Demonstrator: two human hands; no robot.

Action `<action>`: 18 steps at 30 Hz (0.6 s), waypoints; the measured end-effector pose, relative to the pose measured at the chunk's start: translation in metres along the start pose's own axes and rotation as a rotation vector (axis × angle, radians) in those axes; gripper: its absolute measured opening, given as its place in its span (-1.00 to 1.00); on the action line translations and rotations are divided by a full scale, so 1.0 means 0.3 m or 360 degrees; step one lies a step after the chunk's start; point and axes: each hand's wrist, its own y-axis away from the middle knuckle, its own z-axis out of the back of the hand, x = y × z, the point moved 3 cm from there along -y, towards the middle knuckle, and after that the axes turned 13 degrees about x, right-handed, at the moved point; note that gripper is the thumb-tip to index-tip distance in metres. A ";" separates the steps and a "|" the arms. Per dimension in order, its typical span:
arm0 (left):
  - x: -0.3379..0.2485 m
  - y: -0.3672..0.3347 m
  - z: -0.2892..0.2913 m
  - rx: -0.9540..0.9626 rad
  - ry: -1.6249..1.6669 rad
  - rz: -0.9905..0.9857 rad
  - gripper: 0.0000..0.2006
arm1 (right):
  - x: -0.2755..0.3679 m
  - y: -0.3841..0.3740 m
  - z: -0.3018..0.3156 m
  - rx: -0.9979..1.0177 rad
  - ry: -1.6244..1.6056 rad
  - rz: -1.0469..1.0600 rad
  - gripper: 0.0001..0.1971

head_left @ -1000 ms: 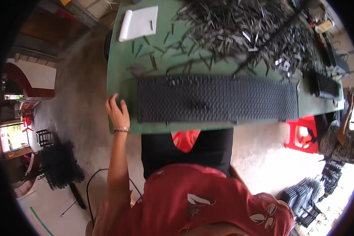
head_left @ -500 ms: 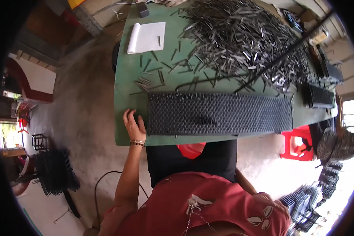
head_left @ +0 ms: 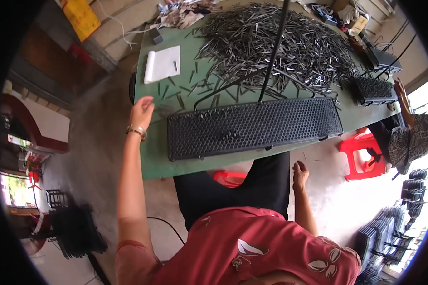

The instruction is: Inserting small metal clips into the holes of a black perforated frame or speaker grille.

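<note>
On the green table (head_left: 150,159), a long black panel (head_left: 257,124) lies in front of me, its face dotted with rows of small round cells. A bent black rod or handle stands along its far edge. My left hand (head_left: 142,113) hovers over the table's left edge, left of the panel, with loosely bent fingers and nothing visible in them. Beside it are thin dark strips (head_left: 170,80), some blurred. My right hand (head_left: 300,175) hangs below the table edge, right of my thigh, fingers slightly apart and apparently holding nothing.
A large heap of dark strips (head_left: 280,45) covers the far table. A white notepad (head_left: 162,65) with a pen lies at the far left. Another black panel (head_left: 373,89) sits at the right near another person's arm (head_left: 404,102). A red stool (head_left: 364,154) stands right.
My left hand has lifted away from the panel's left end, moving up and left. My right hand has come into sight beside my thigh. The view has shifted and tilted slightly.
</note>
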 end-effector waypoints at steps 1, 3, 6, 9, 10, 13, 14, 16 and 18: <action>-0.070 -0.106 -0.042 0.0110 0.0005 -0.0111 -0.73 | 0.179 0.046 -0.017 -0.0130 0.0421 0.0321 -0.73; -0.248 -0.278 -0.130 0.0299 -0.0143 -0.0298 -0.66 | 0.391 0.149 -0.104 -0.0024 0.0423 0.0359 -0.72; -0.517 -0.483 -0.321 0.0450 -0.0368 -0.0544 -0.57 | 0.443 0.231 -0.278 -0.0007 0.1165 0.0727 -0.63; -0.709 -0.628 -0.497 0.0695 -0.0571 -0.0858 -0.50 | 0.437 0.210 -0.335 0.0040 0.1492 0.0493 -0.60; -0.748 -0.663 -0.551 0.0685 -0.0652 -0.1016 -0.49 | 0.436 0.202 -0.335 0.0024 0.1464 0.0480 -0.60; -0.769 -0.787 -0.724 0.0729 -0.0804 -0.1342 -0.45 | 0.448 0.182 -0.324 0.0068 0.1415 0.0453 -0.57; -0.789 -0.814 -0.785 0.0938 -0.0820 -0.1246 -0.34 | 0.455 0.181 -0.316 0.0055 0.1421 0.0415 -0.56; -0.800 -0.867 -0.893 0.0963 -0.0995 -0.1224 -0.14 | 0.445 0.171 -0.306 0.0005 0.1424 0.0380 -0.54; -0.795 -0.914 -0.964 0.0927 -0.1117 -0.1169 -0.03 | 0.447 0.165 -0.303 0.0030 0.1410 0.0343 -0.55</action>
